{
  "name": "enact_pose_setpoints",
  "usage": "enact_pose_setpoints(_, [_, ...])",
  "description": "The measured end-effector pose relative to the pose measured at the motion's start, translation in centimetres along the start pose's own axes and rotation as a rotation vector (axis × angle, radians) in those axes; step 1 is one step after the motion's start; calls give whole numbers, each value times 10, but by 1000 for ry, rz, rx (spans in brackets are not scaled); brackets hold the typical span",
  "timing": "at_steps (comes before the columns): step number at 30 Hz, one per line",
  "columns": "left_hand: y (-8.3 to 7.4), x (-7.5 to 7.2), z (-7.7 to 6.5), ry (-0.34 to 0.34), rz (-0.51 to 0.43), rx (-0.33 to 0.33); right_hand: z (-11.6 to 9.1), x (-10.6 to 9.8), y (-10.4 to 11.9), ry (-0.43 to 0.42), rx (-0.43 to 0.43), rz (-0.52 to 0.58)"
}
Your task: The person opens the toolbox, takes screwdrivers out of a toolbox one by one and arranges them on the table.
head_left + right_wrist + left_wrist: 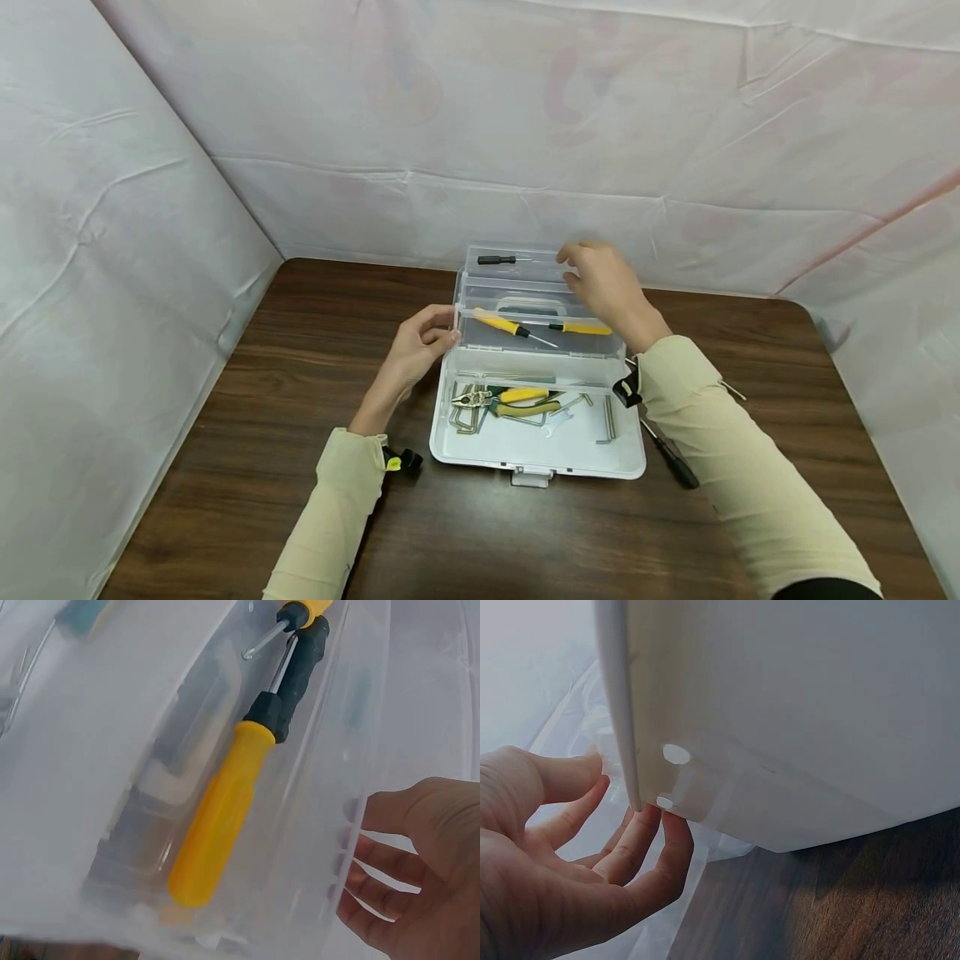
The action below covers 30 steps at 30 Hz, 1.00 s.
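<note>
- Room: pale, creased sheets (480,125) hang behind and at both sides.
- Surface: one dark brown wooden table (337,358), rounded at the far corners.
- Box: one white toolbox (536,458), near the middle of the table, its front latch (532,477) towards me; clear trays stand raised at its back.
- Upper tray (528,272): one small screwdriver (497,260) with a black handle.
- Lower tray (476,340): two yellow-handled screwdrivers (585,329), one slanting, one nearly level; from the right wrist, a black handle (301,682) also shows against them.
- Box floor: one pair of pliers (493,404), yellow and green in the grips, lying over bent hex keys; more hex keys (610,417) near the right wall.
- My left hand (422,343): at the left edge of the raised trays, fingers bent, thumb near the forefinger; whether they pinch the plastic I cannot tell.
- My right hand (602,279): at the right end of the upper tray, fingers slightly spread and loosely bent, fingertips at its clear plastic.
- Right of the box: one loose screwdriver (670,454), black-handled, on the table just beside my right sleeve (738,467).
</note>
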<state>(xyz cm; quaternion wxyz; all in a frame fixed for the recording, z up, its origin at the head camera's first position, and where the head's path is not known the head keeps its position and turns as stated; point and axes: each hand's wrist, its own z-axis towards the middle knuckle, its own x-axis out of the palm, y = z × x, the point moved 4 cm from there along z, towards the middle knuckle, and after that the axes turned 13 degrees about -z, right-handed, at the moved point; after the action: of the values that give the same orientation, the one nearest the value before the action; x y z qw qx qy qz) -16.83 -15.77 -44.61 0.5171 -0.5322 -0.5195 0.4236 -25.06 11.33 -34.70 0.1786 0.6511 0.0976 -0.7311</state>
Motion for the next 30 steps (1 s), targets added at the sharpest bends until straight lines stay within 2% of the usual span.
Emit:
enact_pose_setpoints(16, [0,-1,0,-8,5,-7,21,12,26,-2,-63,48])
enact_pose_setpoints(30, [2,-1,-1,-10,8,-22,36,17,51,-53,-205,54])
